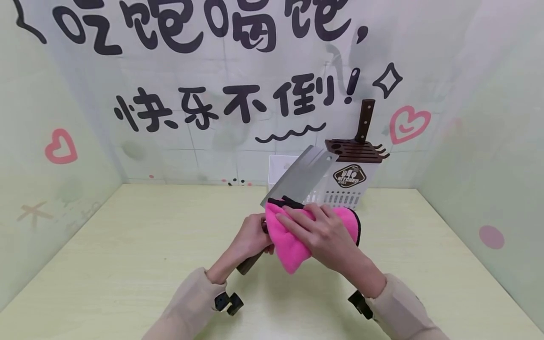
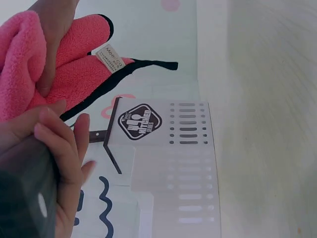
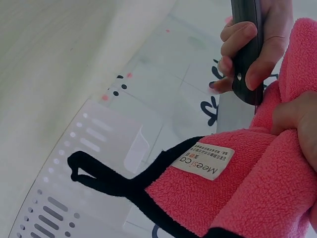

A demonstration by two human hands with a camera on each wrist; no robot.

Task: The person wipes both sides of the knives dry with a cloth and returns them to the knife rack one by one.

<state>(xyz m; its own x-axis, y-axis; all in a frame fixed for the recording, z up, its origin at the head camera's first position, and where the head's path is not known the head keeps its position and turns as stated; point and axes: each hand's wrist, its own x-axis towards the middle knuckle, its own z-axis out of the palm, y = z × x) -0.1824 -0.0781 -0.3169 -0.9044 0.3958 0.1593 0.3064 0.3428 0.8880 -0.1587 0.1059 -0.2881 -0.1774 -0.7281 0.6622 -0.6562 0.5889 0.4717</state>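
Observation:
My left hand (image 1: 253,236) grips the dark brown handle (image 3: 246,49) of a cleaver. Its broad grey blade (image 1: 301,174) tilts up and away to the right above the table. A pink cloth (image 1: 289,241) with black edging lies over the lower part of the blade, close to the handle. My right hand (image 1: 327,233) holds this cloth from above, fingers spread over it and thumb low at the cloth's side. In the right wrist view the cloth shows a white label (image 3: 205,161) and a black loop (image 3: 96,173). Part of the blade is hidden by the cloth.
Behind the blade stands a white knife holder (image 1: 344,196) with a slotted brown top (image 1: 354,150) and side hooks. Another knife's brown handle (image 1: 365,118) sticks up from it. The pale wooden table (image 1: 127,245) is bounded by walls with printed lettering.

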